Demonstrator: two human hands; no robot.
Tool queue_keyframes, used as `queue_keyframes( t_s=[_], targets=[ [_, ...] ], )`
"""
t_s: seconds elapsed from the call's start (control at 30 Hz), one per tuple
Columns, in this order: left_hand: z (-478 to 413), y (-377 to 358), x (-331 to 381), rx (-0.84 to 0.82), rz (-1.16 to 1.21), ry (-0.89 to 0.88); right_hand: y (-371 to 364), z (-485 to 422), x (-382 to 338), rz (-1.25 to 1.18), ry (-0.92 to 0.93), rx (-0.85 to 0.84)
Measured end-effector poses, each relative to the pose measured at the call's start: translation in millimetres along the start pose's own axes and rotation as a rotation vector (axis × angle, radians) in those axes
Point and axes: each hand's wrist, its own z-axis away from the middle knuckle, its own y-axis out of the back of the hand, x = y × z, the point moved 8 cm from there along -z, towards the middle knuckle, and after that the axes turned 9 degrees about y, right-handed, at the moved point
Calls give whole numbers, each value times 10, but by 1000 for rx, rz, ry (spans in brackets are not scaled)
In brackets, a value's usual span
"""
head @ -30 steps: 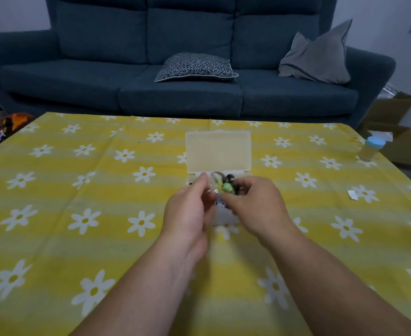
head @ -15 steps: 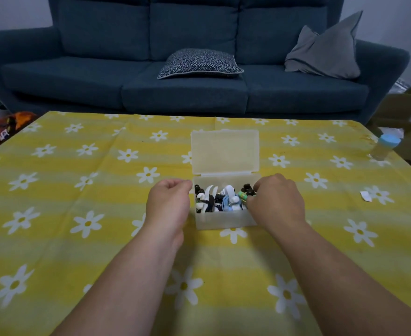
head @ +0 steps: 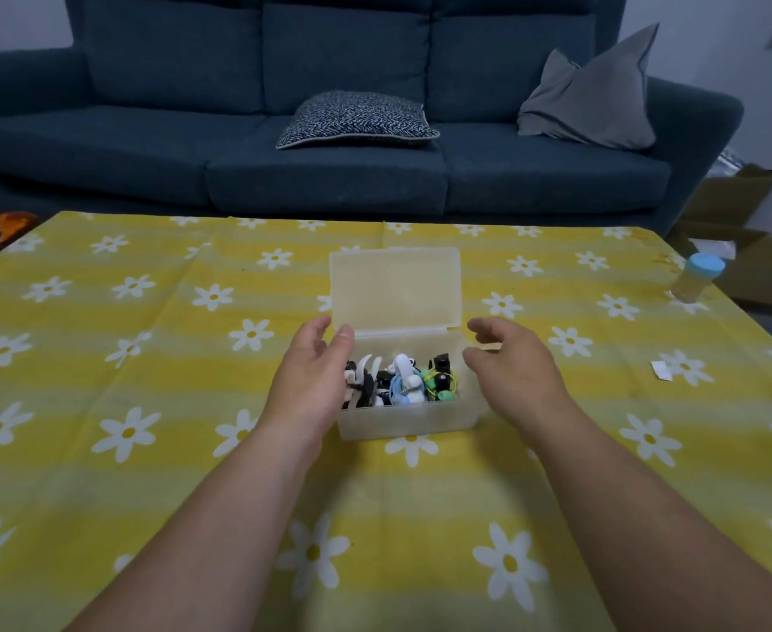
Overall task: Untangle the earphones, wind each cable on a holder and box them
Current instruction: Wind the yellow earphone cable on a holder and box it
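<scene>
So the small frosted plastic box (head: 407,421) sits about mid-tabletop (head: 147,358), on a yellow striped cloth with white daisies. Its hinged lid (head: 395,289) is flipped up and stands open at the back. The wound earphones (head: 402,380) are packed inside in a row: white and black bits on the left, a pale blue cable bundle (head: 397,389) in the middle, and a green one with yellow cable (head: 439,386) at the right end, with a black piece just behind it.

Both hands flank the box and neither holds anything. The left hand (head: 311,380) is up against the left side, fingers (head: 318,328) loose and slightly curved, thumb tip right by the lid's lower left corner. Can't tell if it actually touches the plastic. The right hand (head: 516,371) hovers just beside the right side, relaxed and spread a bit, with the fingertips pointing toward the lid's right edge and a small gap to the box.

Other stuff: a small bottle with a light blue cap (head: 698,280) near the far right edge, a white paper scrap (head: 661,371) closer in on the right. Behind it all, a dark blue sofa (head: 329,184) with a patterned cushion (head: 357,118) and a grey cushion (head: 594,102), plus cardboard boxes (head: 739,207) on the floor to the right.
</scene>
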Motion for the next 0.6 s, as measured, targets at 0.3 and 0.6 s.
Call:
queue_keyframes(
  t_s=[0.3, 0.6],
  targets=[
    [-88, -138, 4, -125, 230, 78, -215, -19, 60, -493, -142, -159],
    [-169, -146, 14, -128, 378, 131, -213, -134, 138, -607, -161, -110]
  ],
)
